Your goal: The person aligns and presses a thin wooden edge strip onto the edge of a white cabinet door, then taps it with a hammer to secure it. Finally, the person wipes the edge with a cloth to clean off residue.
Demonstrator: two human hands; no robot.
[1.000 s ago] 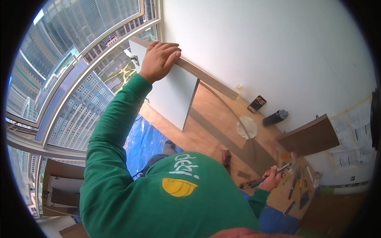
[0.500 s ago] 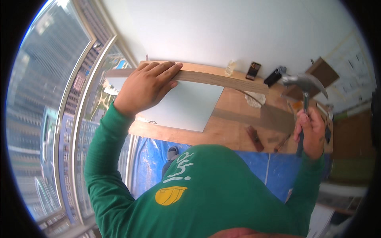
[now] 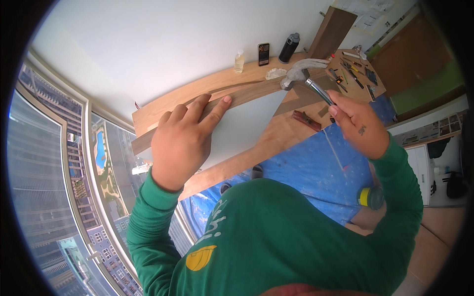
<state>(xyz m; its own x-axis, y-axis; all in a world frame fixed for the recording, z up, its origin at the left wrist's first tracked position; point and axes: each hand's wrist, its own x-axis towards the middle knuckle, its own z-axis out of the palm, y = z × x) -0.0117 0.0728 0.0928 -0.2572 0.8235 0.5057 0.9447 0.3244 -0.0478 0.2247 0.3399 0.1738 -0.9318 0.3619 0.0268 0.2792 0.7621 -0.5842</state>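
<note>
My right hand (image 3: 358, 121) is wrapped round the handle of a claw hammer (image 3: 296, 75). The hammer's striking face is at the right end of a long wooden strip (image 3: 253, 92), but whether they touch I cannot tell. Flat on that strip, toward its left part, lies my left hand (image 3: 185, 133) with fingers stretched and apart. The strip runs along the far edge of a pale flat panel (image 3: 242, 126), which sits on a wooden worktop (image 3: 217, 170). A reddish-brown hand plane (image 3: 306, 120) rests on the worktop right of the panel.
Along the wall stand a clear bottle (image 3: 239, 63), a phone (image 3: 263, 54), a black flask (image 3: 289, 48) and a dark board (image 3: 332, 32). Several hand tools (image 3: 353, 74) lie at the right end. A blue sheet (image 3: 306, 165) covers the floor; windows (image 3: 44, 163) are on the left.
My view has turned to the right. The hammer, earlier raised well right of the strip, is now at the strip's right end. My left hand stays on the strip, its fingers more spread.
</note>
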